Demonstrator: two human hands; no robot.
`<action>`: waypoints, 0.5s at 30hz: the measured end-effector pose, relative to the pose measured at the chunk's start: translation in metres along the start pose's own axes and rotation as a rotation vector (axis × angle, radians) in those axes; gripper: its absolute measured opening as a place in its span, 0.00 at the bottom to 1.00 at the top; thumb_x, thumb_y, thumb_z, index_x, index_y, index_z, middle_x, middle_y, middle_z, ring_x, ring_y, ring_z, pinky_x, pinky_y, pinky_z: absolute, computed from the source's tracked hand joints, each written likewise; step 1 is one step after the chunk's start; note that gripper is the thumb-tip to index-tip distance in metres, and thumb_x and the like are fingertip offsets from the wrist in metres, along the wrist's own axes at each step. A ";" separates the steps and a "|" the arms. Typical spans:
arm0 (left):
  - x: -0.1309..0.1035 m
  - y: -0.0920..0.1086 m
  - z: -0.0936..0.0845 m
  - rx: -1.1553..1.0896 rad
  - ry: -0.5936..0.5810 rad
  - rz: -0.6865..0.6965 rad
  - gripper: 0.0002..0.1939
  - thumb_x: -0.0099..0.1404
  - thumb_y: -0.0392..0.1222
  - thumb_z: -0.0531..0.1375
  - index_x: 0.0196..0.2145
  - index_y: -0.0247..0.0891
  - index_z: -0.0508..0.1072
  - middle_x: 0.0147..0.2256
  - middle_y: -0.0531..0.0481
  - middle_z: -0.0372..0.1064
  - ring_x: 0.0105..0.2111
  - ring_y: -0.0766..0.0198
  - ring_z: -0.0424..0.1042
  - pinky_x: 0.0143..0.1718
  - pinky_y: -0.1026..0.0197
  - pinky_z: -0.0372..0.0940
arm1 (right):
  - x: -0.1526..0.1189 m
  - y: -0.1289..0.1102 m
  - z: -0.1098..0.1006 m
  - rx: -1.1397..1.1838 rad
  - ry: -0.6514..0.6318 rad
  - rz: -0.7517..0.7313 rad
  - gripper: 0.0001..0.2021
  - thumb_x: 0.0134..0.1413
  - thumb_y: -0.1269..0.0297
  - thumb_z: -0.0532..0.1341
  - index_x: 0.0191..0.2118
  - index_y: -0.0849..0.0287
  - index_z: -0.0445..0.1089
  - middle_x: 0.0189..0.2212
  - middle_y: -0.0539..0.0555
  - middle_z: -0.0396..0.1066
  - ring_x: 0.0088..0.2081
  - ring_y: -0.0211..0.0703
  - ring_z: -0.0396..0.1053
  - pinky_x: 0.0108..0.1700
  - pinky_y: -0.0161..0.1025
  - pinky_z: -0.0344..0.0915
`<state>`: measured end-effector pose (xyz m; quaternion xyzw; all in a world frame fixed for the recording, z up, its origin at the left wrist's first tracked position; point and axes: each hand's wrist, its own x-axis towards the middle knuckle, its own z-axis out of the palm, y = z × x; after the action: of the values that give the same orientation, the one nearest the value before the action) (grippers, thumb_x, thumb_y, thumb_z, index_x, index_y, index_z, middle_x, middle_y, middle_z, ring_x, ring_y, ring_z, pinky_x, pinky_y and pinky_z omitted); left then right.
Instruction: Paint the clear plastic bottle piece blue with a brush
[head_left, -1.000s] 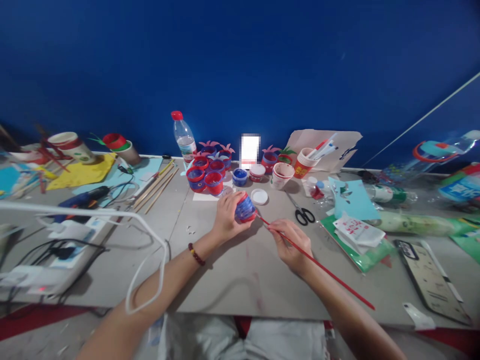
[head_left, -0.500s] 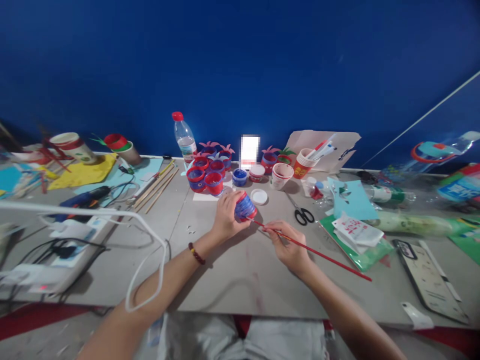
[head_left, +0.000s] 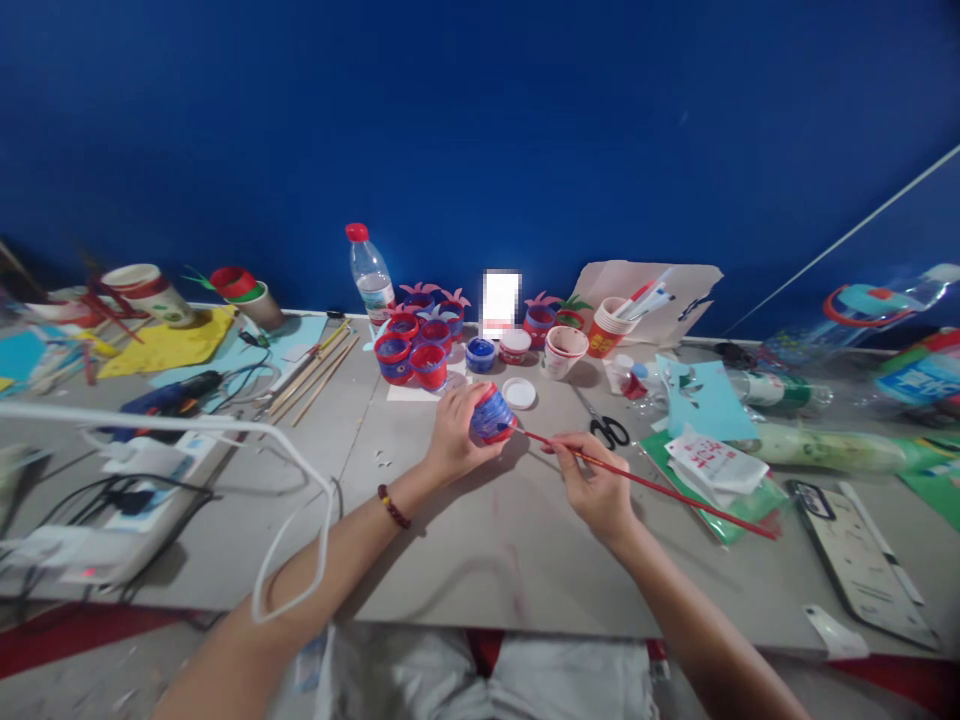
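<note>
A small cup painted blue and red lies tilted in my left hand, whose fingers wrap round its left side. Pinched in my right hand is a long red paintbrush; its tip is at the cup's lower right edge. Just behind the cup stand an open jar of blue paint and a closed jar with a white lid. A loose white lid lies flat on the table. Several red and blue painted cups are grouped at the back left.
Behind stand a water bottle, paper cups and a cup of pens. Scissors lie right of the hands, a phone further right. At left are wooden sticks, a power strip and a white cable.
My right hand has moved a little to the right with the brush, and the brush tip has shifted right along the cup's edge. My left hand is nearly still.
</note>
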<state>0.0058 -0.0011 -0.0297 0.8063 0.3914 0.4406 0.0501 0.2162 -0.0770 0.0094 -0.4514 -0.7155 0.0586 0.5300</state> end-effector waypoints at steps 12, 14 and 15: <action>0.000 0.001 -0.001 -0.002 -0.012 -0.018 0.41 0.50 0.44 0.71 0.59 0.39 0.61 0.55 0.37 0.70 0.57 0.43 0.69 0.59 0.41 0.62 | -0.009 0.014 0.003 -0.066 -0.013 -0.020 0.05 0.63 0.72 0.60 0.38 0.55 0.71 0.31 0.54 0.77 0.33 0.43 0.76 0.37 0.39 0.73; 0.000 0.002 0.000 0.008 -0.003 -0.010 0.41 0.51 0.45 0.71 0.59 0.39 0.61 0.56 0.37 0.69 0.57 0.43 0.69 0.59 0.41 0.61 | -0.011 0.011 0.006 -0.042 -0.043 -0.070 0.06 0.62 0.74 0.60 0.39 0.55 0.71 0.32 0.54 0.76 0.34 0.43 0.75 0.38 0.40 0.73; -0.001 0.002 0.000 0.014 0.006 -0.002 0.40 0.52 0.46 0.71 0.60 0.39 0.61 0.56 0.37 0.69 0.57 0.44 0.69 0.59 0.41 0.61 | -0.012 0.009 0.007 -0.036 -0.052 -0.104 0.07 0.62 0.75 0.59 0.40 0.55 0.71 0.32 0.54 0.76 0.35 0.43 0.75 0.38 0.40 0.73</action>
<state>0.0065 -0.0030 -0.0291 0.8050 0.3953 0.4402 0.0438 0.2164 -0.0769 -0.0072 -0.4214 -0.7524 0.0301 0.5054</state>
